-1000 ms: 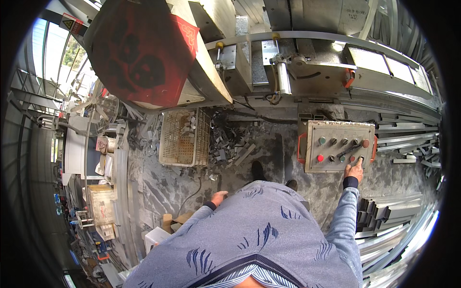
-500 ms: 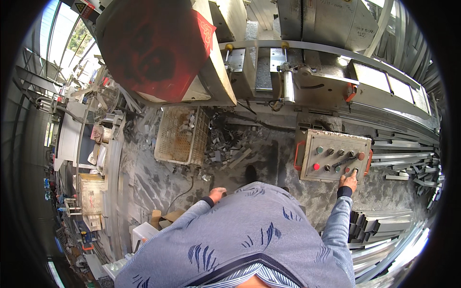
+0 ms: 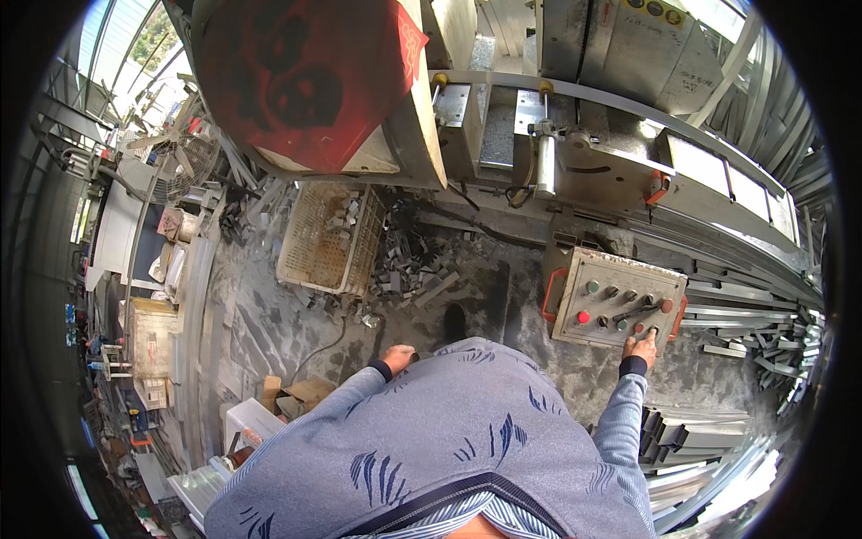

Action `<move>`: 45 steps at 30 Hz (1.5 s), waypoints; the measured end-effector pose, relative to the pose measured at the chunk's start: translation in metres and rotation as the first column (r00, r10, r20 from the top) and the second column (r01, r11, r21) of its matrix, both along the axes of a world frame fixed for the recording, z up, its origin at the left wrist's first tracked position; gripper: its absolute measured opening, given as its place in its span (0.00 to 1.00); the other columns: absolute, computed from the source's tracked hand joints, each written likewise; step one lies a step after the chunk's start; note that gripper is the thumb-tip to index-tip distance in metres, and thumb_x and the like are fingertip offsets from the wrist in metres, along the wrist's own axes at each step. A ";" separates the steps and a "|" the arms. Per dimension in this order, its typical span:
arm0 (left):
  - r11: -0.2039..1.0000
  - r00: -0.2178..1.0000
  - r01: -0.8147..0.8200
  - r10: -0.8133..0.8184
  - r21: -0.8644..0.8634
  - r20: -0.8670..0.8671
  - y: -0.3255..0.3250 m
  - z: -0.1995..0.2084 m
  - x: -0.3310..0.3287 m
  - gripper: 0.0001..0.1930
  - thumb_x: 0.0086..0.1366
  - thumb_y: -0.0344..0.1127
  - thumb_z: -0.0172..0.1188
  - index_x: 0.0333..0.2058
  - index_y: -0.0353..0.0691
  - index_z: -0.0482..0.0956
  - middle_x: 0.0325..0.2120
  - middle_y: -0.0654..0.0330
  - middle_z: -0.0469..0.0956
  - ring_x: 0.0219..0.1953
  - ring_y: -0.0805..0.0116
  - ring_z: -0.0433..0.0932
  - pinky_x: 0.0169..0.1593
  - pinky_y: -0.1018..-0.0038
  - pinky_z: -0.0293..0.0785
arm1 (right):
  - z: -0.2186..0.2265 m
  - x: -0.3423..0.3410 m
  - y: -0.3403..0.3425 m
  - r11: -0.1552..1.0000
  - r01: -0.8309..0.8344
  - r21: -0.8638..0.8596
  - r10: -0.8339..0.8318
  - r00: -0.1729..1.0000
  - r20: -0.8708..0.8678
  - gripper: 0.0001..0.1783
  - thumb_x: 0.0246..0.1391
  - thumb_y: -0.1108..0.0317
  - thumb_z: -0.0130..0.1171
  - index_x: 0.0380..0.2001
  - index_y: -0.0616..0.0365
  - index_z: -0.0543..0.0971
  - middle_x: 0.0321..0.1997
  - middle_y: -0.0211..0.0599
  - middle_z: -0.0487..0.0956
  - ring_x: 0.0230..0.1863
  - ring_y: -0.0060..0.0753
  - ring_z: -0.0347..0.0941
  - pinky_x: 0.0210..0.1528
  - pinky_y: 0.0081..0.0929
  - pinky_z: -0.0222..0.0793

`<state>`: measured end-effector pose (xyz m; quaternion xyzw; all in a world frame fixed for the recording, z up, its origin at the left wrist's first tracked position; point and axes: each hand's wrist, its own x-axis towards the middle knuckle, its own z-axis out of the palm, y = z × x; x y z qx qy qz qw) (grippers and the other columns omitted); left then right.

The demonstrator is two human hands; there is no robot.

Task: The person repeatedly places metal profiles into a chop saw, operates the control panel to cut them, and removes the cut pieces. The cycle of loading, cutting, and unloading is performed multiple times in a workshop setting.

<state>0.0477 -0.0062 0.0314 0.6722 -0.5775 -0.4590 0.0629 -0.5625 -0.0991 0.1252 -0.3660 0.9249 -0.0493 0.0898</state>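
Seen from above in a metal workshop: right hand [image 3: 639, 343] stretched out to the lower right corner of a grey control box [image 3: 616, 300], fingertips pressed on a button there, nothing clasped in the hand. Control box fitted with orange handles at either side, a red button at lower left, a row of dark knobs across the face, mounted just in front of a long grey cutting machine [image 3: 575, 162] with a vertical cylinder. Left hand [image 3: 396, 358] hanging low beside the body, fingers loosely curled, empty, well apart from the box. Blue-grey patterned sleeves on both arms. On the dusty concrete floor [image 3: 269, 314], a pile of short aluminium offcuts [image 3: 422, 274] spilled beside a cream plastic crate [image 3: 328, 238] also holding scraps. Large red cloth [image 3: 305, 76] draped over the machine's upper left part. Lengths of aluminium profile [image 3: 745, 314] stacked at right, more cut sections [image 3: 682, 440] just below the outstretched arm. Cardboard boxes [image 3: 301, 395] at lower left.
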 end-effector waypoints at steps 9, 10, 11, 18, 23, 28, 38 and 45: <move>0.992 0.992 -0.119 0.120 0.029 -0.035 0.004 -0.018 0.003 0.16 0.57 0.44 0.57 0.39 0.40 0.81 0.40 0.53 0.79 0.47 0.58 0.76 0.51 0.70 0.70 | -0.005 0.000 0.004 1.000 -0.007 -0.008 0.007 1.000 -0.018 0.40 0.40 0.62 0.58 0.61 0.52 0.60 0.41 0.58 0.77 0.43 0.55 0.74 0.47 0.44 0.69; 0.992 0.991 -0.122 0.123 0.025 -0.060 0.005 -0.021 0.004 0.16 0.57 0.44 0.57 0.39 0.40 0.81 0.40 0.53 0.79 0.47 0.58 0.76 0.51 0.70 0.70 | -0.006 -0.001 0.004 1.000 -0.007 -0.013 0.006 1.000 -0.018 0.41 0.40 0.62 0.58 0.61 0.52 0.59 0.41 0.58 0.77 0.43 0.55 0.74 0.47 0.44 0.69; 0.992 0.990 -0.126 0.128 0.023 -0.061 0.006 -0.023 0.005 0.16 0.57 0.44 0.58 0.39 0.40 0.81 0.40 0.53 0.79 0.47 0.58 0.76 0.51 0.70 0.70 | -0.007 -0.002 0.004 1.000 -0.005 -0.015 0.005 1.000 -0.017 0.41 0.40 0.62 0.58 0.61 0.52 0.59 0.41 0.58 0.77 0.43 0.55 0.74 0.47 0.44 0.69; 0.993 0.992 -0.116 0.117 0.004 -0.038 0.012 -0.020 0.002 0.16 0.58 0.44 0.56 0.38 0.40 0.81 0.40 0.53 0.79 0.46 0.57 0.76 0.51 0.68 0.70 | -0.006 0.000 0.007 0.994 -0.054 -0.099 0.052 0.998 -0.023 0.40 0.40 0.62 0.58 0.61 0.50 0.60 0.41 0.57 0.77 0.43 0.56 0.73 0.47 0.44 0.68; 0.997 0.996 -0.041 0.035 0.066 0.080 0.014 -0.003 -0.005 0.15 0.59 0.44 0.53 0.39 0.42 0.80 0.41 0.53 0.79 0.46 0.56 0.76 0.50 0.68 0.71 | 0.021 0.019 0.012 0.993 0.044 -0.112 -0.043 0.999 0.018 0.37 0.40 0.61 0.59 0.59 0.46 0.64 0.42 0.56 0.77 0.43 0.56 0.74 0.47 0.44 0.68; 0.990 0.983 -0.104 0.088 0.097 0.159 0.022 0.016 -0.020 0.13 0.61 0.41 0.52 0.41 0.46 0.80 0.42 0.55 0.78 0.46 0.57 0.75 0.49 0.68 0.71 | -0.003 0.048 0.009 0.957 0.014 -0.289 0.052 0.974 0.220 0.18 0.40 0.58 0.60 0.33 0.60 0.79 0.28 0.49 0.80 0.29 0.49 0.77 0.34 0.37 0.72; 0.969 0.970 -0.225 0.213 0.104 0.118 0.035 0.006 -0.039 0.14 0.57 0.44 0.53 0.37 0.43 0.80 0.36 0.56 0.80 0.40 0.55 0.77 0.45 0.67 0.72 | -0.003 0.072 -0.020 0.830 0.536 0.152 -0.188 0.013 0.982 0.12 0.49 0.58 0.59 0.20 0.48 0.69 0.10 0.21 0.59 0.08 0.22 0.50 0.10 0.21 0.47; 0.971 0.975 -0.205 0.191 0.127 0.112 0.043 -0.006 -0.054 0.16 0.57 0.47 0.51 0.37 0.46 0.80 0.40 0.56 0.78 0.45 0.55 0.75 0.49 0.66 0.70 | 0.003 0.072 -0.023 0.856 0.491 0.161 -0.155 -0.054 0.986 0.12 0.48 0.54 0.59 0.21 0.46 0.72 0.11 0.18 0.58 0.09 0.20 0.48 0.14 0.24 0.50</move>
